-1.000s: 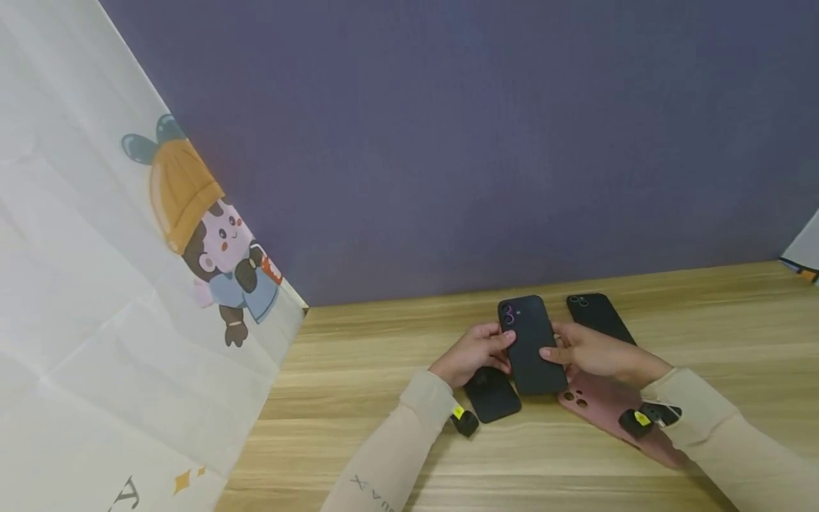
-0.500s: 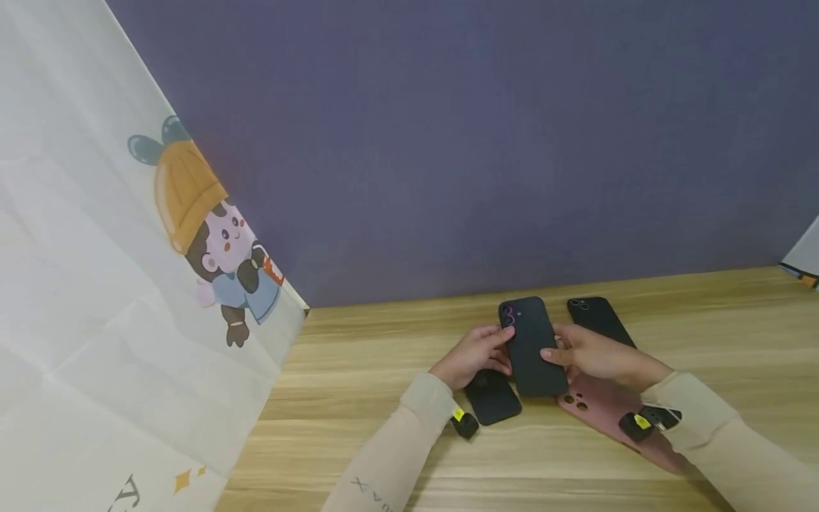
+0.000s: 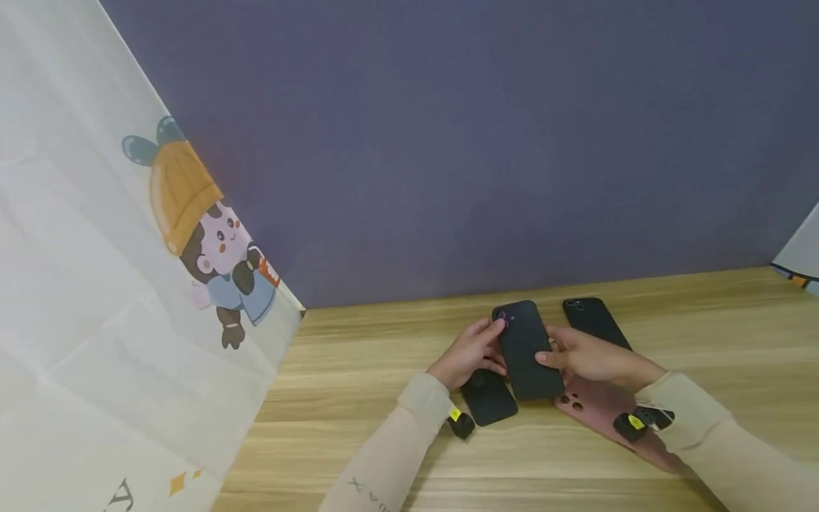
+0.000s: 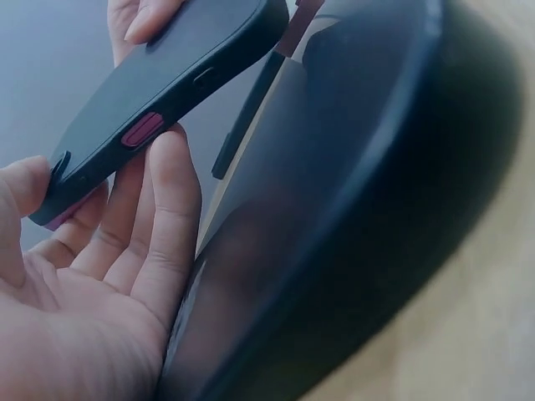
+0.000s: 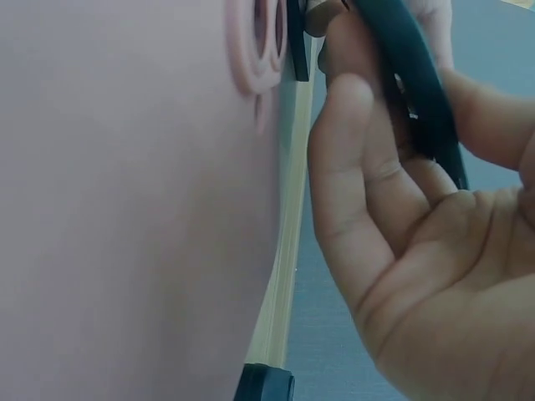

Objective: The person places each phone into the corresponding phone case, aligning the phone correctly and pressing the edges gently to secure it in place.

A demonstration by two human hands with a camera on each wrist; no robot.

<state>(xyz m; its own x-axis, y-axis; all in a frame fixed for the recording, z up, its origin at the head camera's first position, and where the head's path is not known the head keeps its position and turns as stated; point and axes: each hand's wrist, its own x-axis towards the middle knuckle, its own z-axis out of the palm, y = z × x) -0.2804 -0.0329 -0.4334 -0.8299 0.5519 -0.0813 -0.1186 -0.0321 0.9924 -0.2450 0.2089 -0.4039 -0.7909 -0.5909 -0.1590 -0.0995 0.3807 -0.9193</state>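
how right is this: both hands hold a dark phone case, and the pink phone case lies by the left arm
The side is wrong: the pink phone case lies by the right arm, as the head view shows. The left hand and right hand do both hold a dark phone case.

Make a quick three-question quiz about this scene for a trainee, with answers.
1. How many hands hold the raised black phone case?
2. True or false: the pink case lies closer to the left hand than to the right hand.
3. In the left wrist view, what colour is the side button? A) white; B) pinkish purple; C) green.

Key: 1. Two; 2. False; 3. B.
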